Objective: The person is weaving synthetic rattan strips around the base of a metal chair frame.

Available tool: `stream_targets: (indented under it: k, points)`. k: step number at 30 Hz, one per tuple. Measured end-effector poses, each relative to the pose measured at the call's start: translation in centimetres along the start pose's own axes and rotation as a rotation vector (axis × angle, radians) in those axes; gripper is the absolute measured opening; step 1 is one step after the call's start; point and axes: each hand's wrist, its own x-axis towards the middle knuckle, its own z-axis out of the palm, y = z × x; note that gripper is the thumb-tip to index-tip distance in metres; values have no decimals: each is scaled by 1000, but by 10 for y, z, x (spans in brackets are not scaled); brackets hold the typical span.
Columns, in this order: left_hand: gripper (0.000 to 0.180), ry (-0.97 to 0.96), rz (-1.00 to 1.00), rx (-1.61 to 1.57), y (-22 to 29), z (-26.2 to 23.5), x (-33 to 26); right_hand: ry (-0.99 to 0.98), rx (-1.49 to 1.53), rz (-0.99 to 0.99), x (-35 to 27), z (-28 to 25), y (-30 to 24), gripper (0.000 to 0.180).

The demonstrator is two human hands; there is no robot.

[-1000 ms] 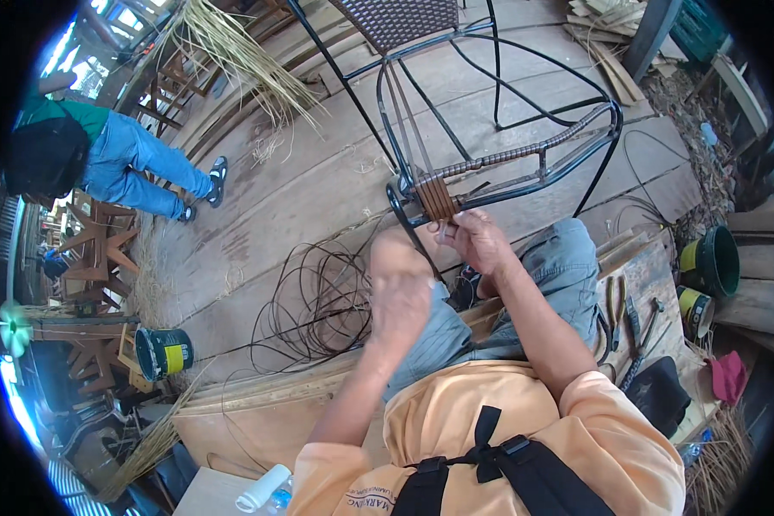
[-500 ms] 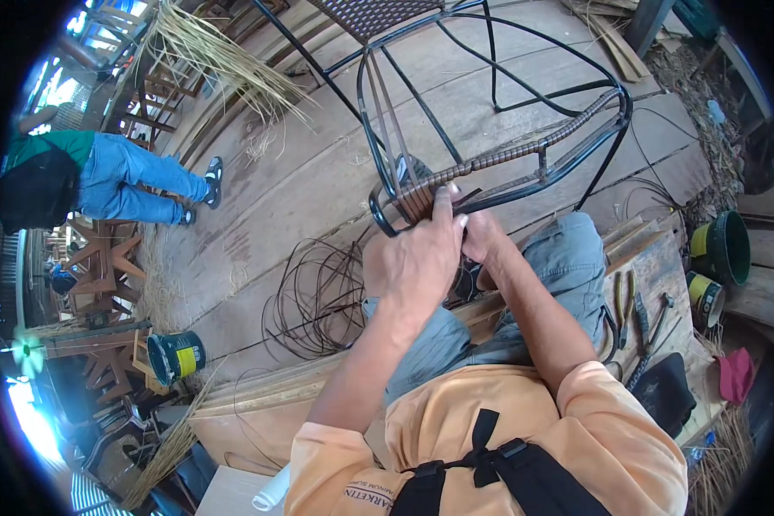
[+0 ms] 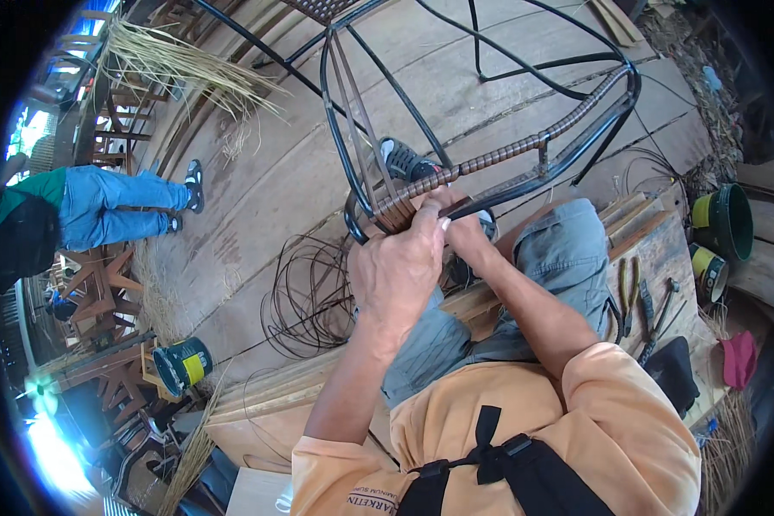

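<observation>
In front of me leans a black metal chair frame with brown strip wound round its curved rail. Several flat brown strips run from the woven panel down to the frame's near left corner, where they lie side by side. My left hand is closed round this corner, its thumb and forefinger pressed against the strips. Close beside it, below the rail, my right hand is closed with bent fingers. The frame and my left hand partly hide those fingers, and what they hold cannot be made out.
Loose dark strip lies coiled on the floor to the left. Pliers and other tools rest on a board at my right. Green buckets stand on both sides. A person in jeans stands at the left, near a straw bundle.
The chair frame's near corner has shifted left and slightly toward me, with both hands following. The dark strip end that stuck out by my right hand no longer shows. My view has turned slightly.
</observation>
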Motion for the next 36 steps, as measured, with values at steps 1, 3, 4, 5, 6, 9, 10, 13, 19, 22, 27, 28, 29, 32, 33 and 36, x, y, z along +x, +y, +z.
stream_targets:
  k: [1, 3, 4, 5, 6, 9, 10, 13, 19, 22, 27, 28, 29, 32, 33, 36]
  points:
    - [21, -84, -43, -14, 0, -2, 0, 39, 80, -34, -10, 1, 1, 22]
    - [19, -176, -72, 18, 4, -4, 13, -95, -10, 192, -28, -15, 21, 30]
    - [20, -221, -86, 37, 3, -8, 14, -57, 40, 173, -37, -13, 0, 32]
    - [20, -209, -75, -34, -2, -8, 13, -16, 91, 155, -46, -13, -23, 33]
    - [20, -201, -38, -25, -1, -7, 15, -29, 58, 223, -53, -16, -34, 32]
    - [24, -136, 68, 21, -8, -4, 15, -25, 204, 176, -57, -13, -51, 30]
    - [25, -127, 100, -6, -6, -6, 17, -44, 258, 233, -56, -15, -52, 30]
    - [24, -346, -15, -122, -10, -8, 25, -112, 384, 370, -56, -17, -60, 23]
    - [28, -470, -19, -32, -1, -15, 31, -160, 545, 526, -56, -11, -57, 20]
    - [27, -518, -16, -83, -3, -13, 30, 58, 341, 221, -75, 5, -57, 21]
    - [26, -536, 4, -104, -5, -6, 20, 90, 139, 152, -85, -4, -53, 22]
    - [25, -504, 21, -131, -9, -2, 21, 64, 118, 162, -83, -6, -54, 24]
    - [26, -472, 37, -157, -13, 1, 19, 37, 97, 172, -82, -7, -55, 25]
    - [27, -340, 104, -388, -24, 5, 3, -24, 28, 144, -94, -14, -65, 28]
    - [27, -290, 84, -563, -26, 1, -6, -56, -24, 112, -99, -19, -68, 29]
    - [23, 23, -66, -750, -28, -21, -31, -103, 210, 315, -121, -30, -87, 27]
